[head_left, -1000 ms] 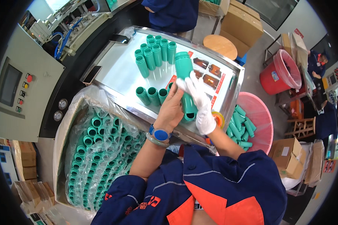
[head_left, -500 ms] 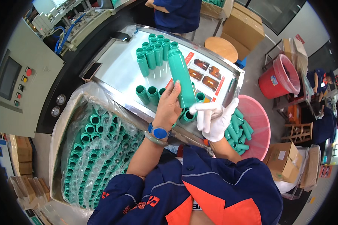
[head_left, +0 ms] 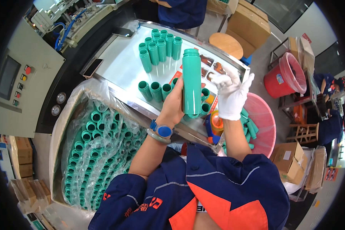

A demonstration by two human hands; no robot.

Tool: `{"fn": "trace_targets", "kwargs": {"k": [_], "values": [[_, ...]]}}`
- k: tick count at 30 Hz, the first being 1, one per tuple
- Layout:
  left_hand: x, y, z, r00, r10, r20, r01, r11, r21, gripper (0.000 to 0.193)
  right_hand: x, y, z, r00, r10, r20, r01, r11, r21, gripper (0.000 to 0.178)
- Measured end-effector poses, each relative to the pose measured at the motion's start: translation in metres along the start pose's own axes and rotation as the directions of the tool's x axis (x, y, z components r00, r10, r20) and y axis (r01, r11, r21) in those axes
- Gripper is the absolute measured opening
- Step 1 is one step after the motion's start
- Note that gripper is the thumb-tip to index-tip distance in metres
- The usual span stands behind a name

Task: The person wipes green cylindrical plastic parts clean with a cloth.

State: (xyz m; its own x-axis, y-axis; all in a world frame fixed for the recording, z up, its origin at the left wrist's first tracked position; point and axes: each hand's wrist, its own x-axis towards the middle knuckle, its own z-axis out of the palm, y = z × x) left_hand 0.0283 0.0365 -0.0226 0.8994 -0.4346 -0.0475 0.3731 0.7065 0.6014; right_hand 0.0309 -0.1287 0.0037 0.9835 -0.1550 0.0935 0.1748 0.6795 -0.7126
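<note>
My bare left hand (head_left: 173, 104) is closed round a tall green plastic bottle (head_left: 192, 82) with a threaded neck. The bottle stands nearly upright over the table (head_left: 120, 67). To its right, apart from it, my right hand (head_left: 232, 97) wears a white glove with its fingers spread and nothing in them. Behind the held bottle, a cluster of standing green bottles (head_left: 153, 53) occupies the far part of the table. Nearer, a row of open-mouthed green bottles (head_left: 156, 91) lines the front edge, partly hidden by my left hand and the held bottle.
A plastic-lined carton (head_left: 56, 153) packed with green bottles stands at left front. A pink tub (head_left: 270, 130) with loose green bottles is at right, beside an orange tape roll (head_left: 217, 122). A phone (head_left: 92, 68) lies on the left edge; another person (head_left: 182, 15) stands across the table.
The held bottle has turned from leaning to nearly upright. My gloved right hand has moved up and to the right, away from the bottle's base, and its fingers have spread.
</note>
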Motion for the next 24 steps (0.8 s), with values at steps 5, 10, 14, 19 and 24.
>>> {"fn": "trace_targets", "kwargs": {"k": [5, 10, 14, 19, 24], "values": [[-0.006, -0.008, 0.01, 0.999, -0.023, -0.029, 0.026, 0.996, 0.09, 0.049, 0.018, 0.003, 0.011, 0.979, -0.096, 0.182, 0.115, 0.989, -0.096, 0.085], [-0.008, -0.006, 0.006, 0.996, -0.082, -0.047, 0.09, 0.974, 0.206, 0.054, 0.017, 0.006, 0.026, 0.973, -0.076, 0.219, 0.161, 0.901, -0.402, 0.089], [-0.007, -0.01, 0.0, 0.99, -0.123, -0.07, 0.128, 0.989, 0.077, 0.059, -0.003, 0.021, 0.029, 0.962, -0.082, 0.261, 0.21, 0.832, -0.513, 0.087], [-0.005, 0.001, -0.005, 0.985, -0.039, -0.166, 0.025, 0.996, -0.085, 0.06, -0.044, 0.032, 0.013, 0.737, 0.091, 0.67, 0.6, 0.37, -0.709, 0.074], [-0.009, 0.011, -0.008, 0.972, -0.111, -0.205, 0.127, 0.99, 0.066, 0.057, -0.044, 0.02, 0.003, 0.544, 0.26, 0.798, 0.646, 0.478, -0.595, 0.088]]}}
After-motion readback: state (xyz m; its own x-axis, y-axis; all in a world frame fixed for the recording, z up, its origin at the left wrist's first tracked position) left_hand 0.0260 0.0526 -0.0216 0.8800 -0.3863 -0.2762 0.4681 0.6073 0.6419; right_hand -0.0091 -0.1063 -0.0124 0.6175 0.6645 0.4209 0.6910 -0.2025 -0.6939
